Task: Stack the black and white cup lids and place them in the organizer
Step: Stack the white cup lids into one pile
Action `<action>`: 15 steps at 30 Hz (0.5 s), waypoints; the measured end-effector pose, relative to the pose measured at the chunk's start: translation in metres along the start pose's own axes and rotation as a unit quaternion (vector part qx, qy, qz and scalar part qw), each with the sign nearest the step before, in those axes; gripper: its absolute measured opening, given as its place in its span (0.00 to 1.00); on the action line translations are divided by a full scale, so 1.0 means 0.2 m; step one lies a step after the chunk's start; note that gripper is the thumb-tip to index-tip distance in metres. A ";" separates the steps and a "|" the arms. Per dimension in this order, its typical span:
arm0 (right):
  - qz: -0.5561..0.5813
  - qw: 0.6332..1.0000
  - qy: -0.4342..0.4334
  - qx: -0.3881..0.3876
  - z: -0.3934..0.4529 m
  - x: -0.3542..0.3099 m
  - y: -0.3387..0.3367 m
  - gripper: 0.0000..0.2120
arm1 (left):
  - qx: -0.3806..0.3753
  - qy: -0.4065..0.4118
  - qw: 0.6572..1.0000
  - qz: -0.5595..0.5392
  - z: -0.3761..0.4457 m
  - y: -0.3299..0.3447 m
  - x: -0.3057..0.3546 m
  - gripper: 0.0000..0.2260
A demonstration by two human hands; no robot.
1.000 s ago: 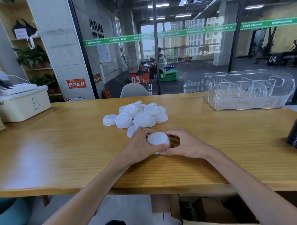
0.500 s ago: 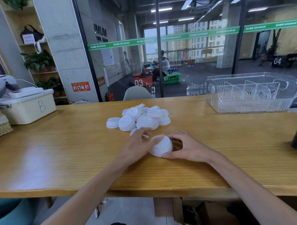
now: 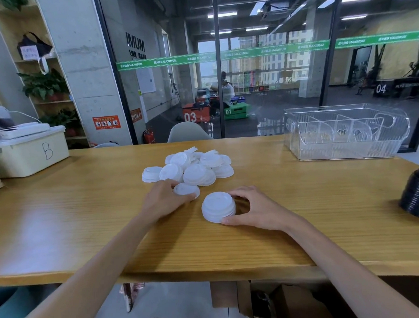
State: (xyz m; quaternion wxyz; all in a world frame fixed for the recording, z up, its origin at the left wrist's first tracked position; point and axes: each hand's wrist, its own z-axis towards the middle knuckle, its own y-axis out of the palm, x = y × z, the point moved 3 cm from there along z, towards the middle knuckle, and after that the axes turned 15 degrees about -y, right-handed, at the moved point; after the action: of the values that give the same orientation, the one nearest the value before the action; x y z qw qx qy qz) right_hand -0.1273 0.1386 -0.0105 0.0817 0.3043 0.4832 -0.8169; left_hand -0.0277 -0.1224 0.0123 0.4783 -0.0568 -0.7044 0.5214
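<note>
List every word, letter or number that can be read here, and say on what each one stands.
"B": cream storage box
"03": orange block behind the glass
"01": green block
"04": black block
"MAXIMUM": green glass stripe
"IMUM": grey wall
Orange notice and shelf tag: too blurred to read.

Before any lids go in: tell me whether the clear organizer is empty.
Apparently empty: through the clear organizer only its dividers show, no lids, though glare blurs details.

"What sort of place was it?"

"A gym's front office. The glass wall (image 3: 260, 72) had a green strip (image 3: 223, 55), and numbered jump boxes (image 3: 192, 115) sat behind it. Plants filled a shelf (image 3: 44, 86)."
</note>
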 end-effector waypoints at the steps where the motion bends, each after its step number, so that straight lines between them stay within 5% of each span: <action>1: 0.002 1.000 -0.002 0.002 0.00 0.00 0.00 0.40 | -0.028 0.001 1.000 -0.005 0.00 -0.02 -0.02 0.18; 8: 0.009 1.000 -0.008 0.008 0.00 -0.01 0.00 0.37 | -0.147 0.014 0.987 -0.057 -0.05 -0.21 -0.06 0.19; 15: 0.004 1.000 -0.008 0.003 0.01 0.00 0.00 0.38 | -0.201 0.114 0.965 -0.126 -0.18 -0.18 0.08 0.27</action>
State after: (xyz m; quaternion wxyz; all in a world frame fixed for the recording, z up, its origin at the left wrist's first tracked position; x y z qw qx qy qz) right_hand -0.1272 0.1372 -0.0100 0.0878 0.2997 0.4792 -0.8202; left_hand 0.0065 -0.1052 0.0506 0.5958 -0.1214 -0.7370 0.2951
